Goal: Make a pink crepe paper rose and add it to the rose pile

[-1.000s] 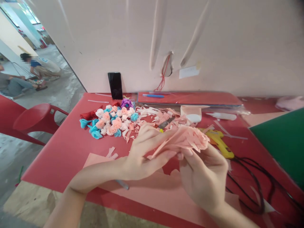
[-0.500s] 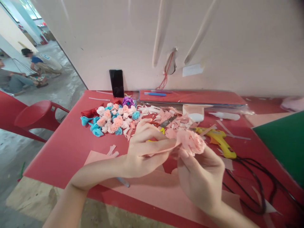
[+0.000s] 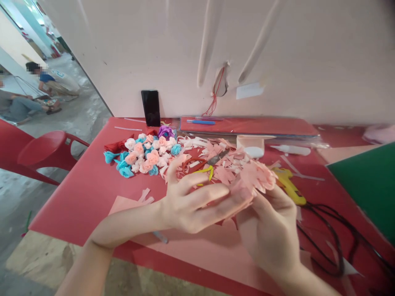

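A rolled pink paper flower (image 3: 258, 176) is held over the red table (image 3: 86, 193). My right hand (image 3: 271, 230) is closed round its base from below. My left hand (image 3: 197, 201) lies beside it with fingers stretched out, their tips touching the flower's base and the right hand. Behind the hands lie scissors (image 3: 200, 164) with red and yellow handles among pink paper scraps (image 3: 222, 154). A pile of small finished paper roses (image 3: 145, 154) in pink, white, blue and purple sits further left.
A yellow glue gun (image 3: 288, 185) with a black cable (image 3: 333, 246) lies to the right. A green sheet (image 3: 367, 189) covers the right edge. A black phone (image 3: 150, 107) leans on the wall. A red chair (image 3: 40, 154) stands left; people sit on the floor far left.
The long pink strip that my left hand was feeding has been wound up into the flower. My left fingers have straightened out, and the scissors behind them now show.
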`<state>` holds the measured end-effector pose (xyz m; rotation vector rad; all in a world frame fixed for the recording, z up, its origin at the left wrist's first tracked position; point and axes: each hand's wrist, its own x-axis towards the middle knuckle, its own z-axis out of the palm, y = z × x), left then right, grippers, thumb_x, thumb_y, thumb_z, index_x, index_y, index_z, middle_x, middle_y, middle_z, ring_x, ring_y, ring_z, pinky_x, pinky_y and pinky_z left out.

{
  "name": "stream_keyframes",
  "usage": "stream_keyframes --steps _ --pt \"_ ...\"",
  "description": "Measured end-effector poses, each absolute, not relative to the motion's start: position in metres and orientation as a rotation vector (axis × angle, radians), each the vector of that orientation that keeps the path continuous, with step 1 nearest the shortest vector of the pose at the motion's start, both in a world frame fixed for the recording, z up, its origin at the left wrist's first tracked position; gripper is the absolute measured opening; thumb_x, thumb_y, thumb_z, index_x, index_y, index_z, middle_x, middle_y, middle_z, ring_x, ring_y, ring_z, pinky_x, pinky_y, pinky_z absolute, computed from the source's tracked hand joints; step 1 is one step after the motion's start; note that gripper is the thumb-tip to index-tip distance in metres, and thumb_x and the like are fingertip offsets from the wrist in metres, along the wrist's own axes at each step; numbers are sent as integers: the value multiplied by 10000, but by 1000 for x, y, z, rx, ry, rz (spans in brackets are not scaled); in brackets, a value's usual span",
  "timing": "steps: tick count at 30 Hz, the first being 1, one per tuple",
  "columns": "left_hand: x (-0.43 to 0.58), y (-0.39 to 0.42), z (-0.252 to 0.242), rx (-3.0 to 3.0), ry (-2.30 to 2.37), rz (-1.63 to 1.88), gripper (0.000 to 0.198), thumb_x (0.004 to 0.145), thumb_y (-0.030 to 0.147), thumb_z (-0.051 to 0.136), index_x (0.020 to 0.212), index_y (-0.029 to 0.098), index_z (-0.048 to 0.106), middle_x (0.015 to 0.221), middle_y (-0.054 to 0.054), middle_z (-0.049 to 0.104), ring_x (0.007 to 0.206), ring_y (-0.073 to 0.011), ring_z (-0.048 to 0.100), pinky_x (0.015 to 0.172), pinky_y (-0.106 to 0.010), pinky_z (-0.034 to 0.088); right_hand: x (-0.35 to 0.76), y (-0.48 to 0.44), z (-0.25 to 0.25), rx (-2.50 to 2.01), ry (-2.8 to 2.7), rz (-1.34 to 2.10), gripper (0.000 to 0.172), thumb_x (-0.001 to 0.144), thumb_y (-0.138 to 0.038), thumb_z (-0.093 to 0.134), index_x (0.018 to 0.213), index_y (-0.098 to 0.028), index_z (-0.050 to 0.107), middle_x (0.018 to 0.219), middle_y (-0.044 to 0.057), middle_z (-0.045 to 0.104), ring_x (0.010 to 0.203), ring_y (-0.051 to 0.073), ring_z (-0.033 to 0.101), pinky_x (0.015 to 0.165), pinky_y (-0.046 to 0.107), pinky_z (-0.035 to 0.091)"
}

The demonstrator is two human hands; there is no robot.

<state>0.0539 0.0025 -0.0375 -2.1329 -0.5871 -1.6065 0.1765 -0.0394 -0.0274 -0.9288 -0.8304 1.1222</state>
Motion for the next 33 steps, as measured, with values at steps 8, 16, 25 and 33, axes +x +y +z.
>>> stream_keyframes --steps 8,16,25,33 --pt "52 1 -33 -2279 -634 -1509 176 788 125 617 951 184 650 745 33 667 725 -111 585 881 -341 465 180 -28 -25 -812 -751 1222 90 646 -253 775 717 -289 731 699 -43 722 629 96 679 575 133 555" --pt "50 0 -31 -2415 -548 -1609 111 790 58 610 898 83 602 770 -27 717 628 -102 648 719 -261 580 177 -26 -27 -807 -757 1261 81 672 -241 746 732 -294 732 732 -26 719 641 126 671 602 204 568" --pt "41 4 -33 -2698 -631 -2046 201 808 62 594 978 136 672 845 -39 676 771 -94 671 715 -158 579 175 -27 -30 -761 -749 1331 74 665 -279 767 719 -317 733 767 -50 729 733 115 677 655 180 546" --pt "50 -5 -30 -3086 -971 -3090 191 756 176 685 876 316 736 705 15 596 539 -55 611 481 -155 537 175 -32 -26 -786 -861 1321 67 647 -326 779 642 -277 734 547 -47 645 476 85 566 475 179 493"
